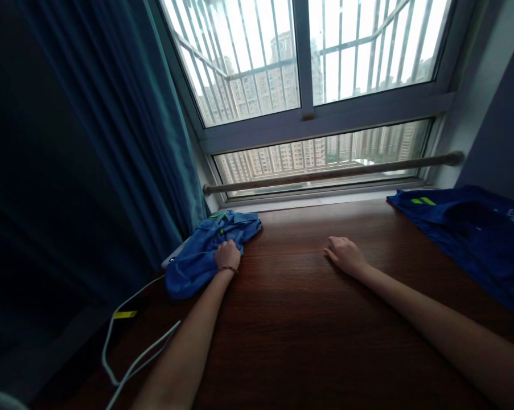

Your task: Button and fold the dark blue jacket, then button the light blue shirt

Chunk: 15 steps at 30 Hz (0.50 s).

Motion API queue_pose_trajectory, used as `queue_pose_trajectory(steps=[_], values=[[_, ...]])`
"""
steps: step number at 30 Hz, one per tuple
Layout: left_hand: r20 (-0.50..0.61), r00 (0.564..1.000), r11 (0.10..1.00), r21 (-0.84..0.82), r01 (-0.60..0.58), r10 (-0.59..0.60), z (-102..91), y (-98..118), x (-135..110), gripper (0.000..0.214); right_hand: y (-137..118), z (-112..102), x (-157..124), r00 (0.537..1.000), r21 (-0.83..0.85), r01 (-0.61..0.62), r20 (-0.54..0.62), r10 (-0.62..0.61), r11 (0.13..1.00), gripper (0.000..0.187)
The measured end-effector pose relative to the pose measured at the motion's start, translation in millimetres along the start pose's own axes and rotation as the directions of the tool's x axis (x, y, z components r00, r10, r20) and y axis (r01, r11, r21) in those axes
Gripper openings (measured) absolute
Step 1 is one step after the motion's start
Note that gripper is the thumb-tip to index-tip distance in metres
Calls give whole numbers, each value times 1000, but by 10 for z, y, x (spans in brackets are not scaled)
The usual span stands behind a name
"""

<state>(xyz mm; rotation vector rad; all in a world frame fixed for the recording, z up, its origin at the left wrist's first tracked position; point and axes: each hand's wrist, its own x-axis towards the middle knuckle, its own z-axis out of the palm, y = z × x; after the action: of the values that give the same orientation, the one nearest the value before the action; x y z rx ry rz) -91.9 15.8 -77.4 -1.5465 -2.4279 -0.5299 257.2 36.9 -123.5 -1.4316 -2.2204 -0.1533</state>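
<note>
A crumpled blue garment [201,250] with small yellow-green marks lies at the left of the brown wooden tabletop. My left hand [228,255], with a beaded bracelet at the wrist, is closed on its right side, and the fingertips are hidden in the cloth. Away from any object, my right hand [346,254] rests on the tabletop [282,307], palm down, thumb apart from the loosely bent fingers. Nothing shows in it. Farther right, a darker blue garment [465,233] with yellow-green stripes is spread along the table.
A white cable [107,347] loops at the lower left beside a yellow strip [125,314]. Behind the left garment hangs a blue curtain [154,125]. A horizontal rail [333,174] crosses in front of the barred window at the table's far edge. Part of a white device [171,259] shows beside the garment.
</note>
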Motion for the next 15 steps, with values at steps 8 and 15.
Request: queue_pose_trajectory(steps=[8, 15], values=[[-18, 627, 544, -478, -689, 778, -212, 1118, -1100, 30, -10, -23, 17, 980, 160, 41, -198, -9, 986, 32], [93, -29, 53, -766, -640, 995, -769, 1348, -1718, 39, -81, -174, -6, 982, 456, 152, -168, -83, 877, 27]])
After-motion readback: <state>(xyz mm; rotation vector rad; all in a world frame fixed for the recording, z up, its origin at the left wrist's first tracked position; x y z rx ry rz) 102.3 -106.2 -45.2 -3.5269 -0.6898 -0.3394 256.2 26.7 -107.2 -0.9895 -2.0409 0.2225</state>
